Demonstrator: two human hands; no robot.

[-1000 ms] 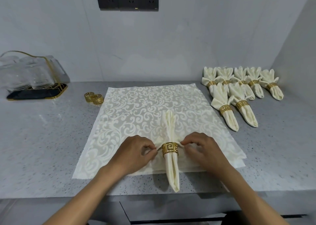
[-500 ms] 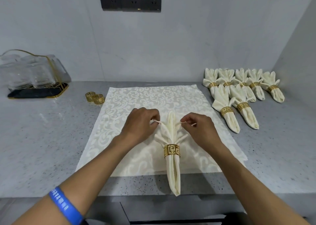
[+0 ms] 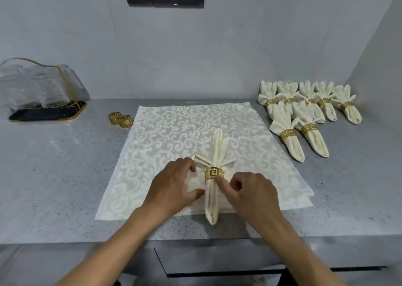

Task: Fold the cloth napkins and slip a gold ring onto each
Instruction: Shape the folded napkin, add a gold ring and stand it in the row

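A cream folded napkin lies upright on a flat patterned cloth, with a gold ring round its middle. Its upper flaps fan out above the ring. My left hand holds the napkin from the left, with curled fingers at the base of the left flap and the thumb against the lower part. My right hand pinches the napkin at the ring's lower right edge with index finger and thumb. Two spare gold rings stand left of the cloth.
Several ringed napkins lie in rows at the back right, near the side wall. A clear rack on a black gold-rimmed tray stands at the back left. The grey counter ends in a front edge just below the napkin's tip.
Both hands have come down from the upper flaps to the ring. The left flap now lies spread out to the left. The napkin has stayed in place.
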